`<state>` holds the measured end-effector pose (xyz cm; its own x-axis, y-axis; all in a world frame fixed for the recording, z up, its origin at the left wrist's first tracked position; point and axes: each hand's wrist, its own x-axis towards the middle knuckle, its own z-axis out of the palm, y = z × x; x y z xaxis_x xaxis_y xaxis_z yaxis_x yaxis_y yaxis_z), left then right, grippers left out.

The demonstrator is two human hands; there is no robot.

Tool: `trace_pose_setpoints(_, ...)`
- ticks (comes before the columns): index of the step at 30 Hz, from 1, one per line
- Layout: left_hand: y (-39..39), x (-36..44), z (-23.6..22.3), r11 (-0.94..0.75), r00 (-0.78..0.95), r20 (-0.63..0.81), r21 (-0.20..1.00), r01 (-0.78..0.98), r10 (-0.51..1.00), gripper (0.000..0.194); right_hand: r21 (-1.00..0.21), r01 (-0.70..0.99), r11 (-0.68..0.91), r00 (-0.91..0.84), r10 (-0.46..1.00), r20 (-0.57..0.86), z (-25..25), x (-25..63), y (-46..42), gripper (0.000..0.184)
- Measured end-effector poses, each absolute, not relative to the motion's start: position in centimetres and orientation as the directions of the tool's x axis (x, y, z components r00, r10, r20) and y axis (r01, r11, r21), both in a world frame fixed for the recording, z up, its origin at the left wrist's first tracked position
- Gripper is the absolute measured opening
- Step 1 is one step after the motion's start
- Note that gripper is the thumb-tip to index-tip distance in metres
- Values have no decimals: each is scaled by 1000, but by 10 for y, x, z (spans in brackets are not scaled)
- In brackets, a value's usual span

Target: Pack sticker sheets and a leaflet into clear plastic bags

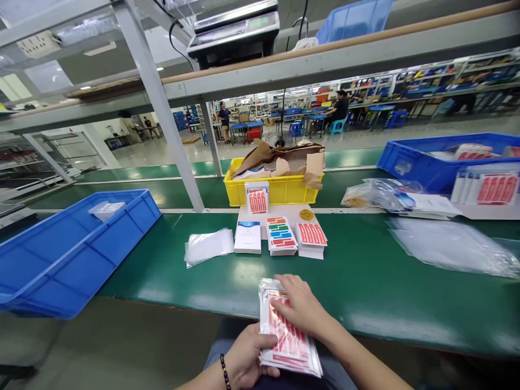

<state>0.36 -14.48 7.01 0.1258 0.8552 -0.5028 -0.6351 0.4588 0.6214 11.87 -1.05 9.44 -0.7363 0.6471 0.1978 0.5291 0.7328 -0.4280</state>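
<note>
A stack of clear plastic packets with red-printed sheets inside (290, 336) is over my lap at the green table's front edge. My left hand (247, 355), a beaded bracelet at its wrist, grips the stack's lower left side, thumb on top. Across its upper right lies my right hand (303, 306), fingers over the top edge and thumb on the face. Beyond the packets stand a pile of white booklets with a blue band (247, 238), a pile of multicoloured sticker sheets (281, 236) and a pile of red-printed sheets (311, 238). Clear plastic bags (209, 245) lie left of them.
A yellow crate (268, 189) with brown paper stands behind the piles. Blue bins are at the left (138, 227) and right (426, 173). More plastic bags (455, 244) lie at right. A metal shelf (325, 67) carrying a scale (235, 35) spans overhead.
</note>
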Motion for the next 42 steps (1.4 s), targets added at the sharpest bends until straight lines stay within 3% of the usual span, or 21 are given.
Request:
trace_pose_setpoints(3, -143, 9, 83, 314, 17, -366, 774, -550, 930, 37, -723, 443, 531, -572, 788, 228, 96, 141, -12, 64)
trace_pose_setpoints(5, -135, 6, 94, 191, -57, -238, 881, -432, 970, 35, -886, 249, 392, -575, 795, 190, 104, 152, -15, 62)
trace_pose_setpoints(7, -121, 2, 104, 36, -135, -71, 969, -246, 988, 29, -944, 81, 321, -623, 755, 203, 114, 158, -18, 53)
trace_pose_setpoints(10, -98, -4, 111, -169, -217, 170, 985, 21, 961, 24, -921, 55, 385, -565, 773, 289, 118, 156, -17, 36)
trace_pose_setpoints(12, -85, -6, 113, -223, -298, 240, 971, 89, 924, 24, -896, 95, 433, -504, 797, 332, 111, 150, -11, 31)
trace_pose_setpoints(16, -69, -6, 119, -266, -425, 278, 960, 89, 861, 29, -900, 84, 427, -363, 855, 371, 100, 131, -2, 46)
trace_pose_setpoints(19, -58, -8, 128, -291, -335, 288, 956, 40, 897, 44, -915, -7, 403, -347, 858, 380, 108, 119, 0, 64)
trace_pose_setpoints(23, -46, -14, 135, -262, -266, 241, 964, -46, 933, 50, -921, -83, 380, -397, 835, 380, 119, 119, 10, 68)
trace_pose_setpoints(25, -43, -15, 133, -242, -306, 207, 967, -81, 929, 47, -926, -33, 377, -412, 839, 356, 112, 125, 18, 63)
trace_pose_setpoints(31, -45, -4, 138, -209, -325, 196, 978, -7, 925, 21, -817, 319, 480, -544, 799, 257, 85, 139, 28, 22)
trace_pose_setpoints(36, -12, -31, 194, -307, -305, 345, 937, 167, 888, 20, -681, 330, 654, -518, 728, 449, 138, 105, 73, 22)
trace_pose_setpoints(39, 42, -70, 220, -369, -398, 446, 893, 257, 801, 19, -661, 416, 625, -521, 759, 390, 177, 61, 131, 23)
trace_pose_setpoints(42, 104, -107, 218, -342, -490, 364, 930, 139, 792, 18, -647, 473, 598, -526, 781, 337, 190, 16, 189, 20)
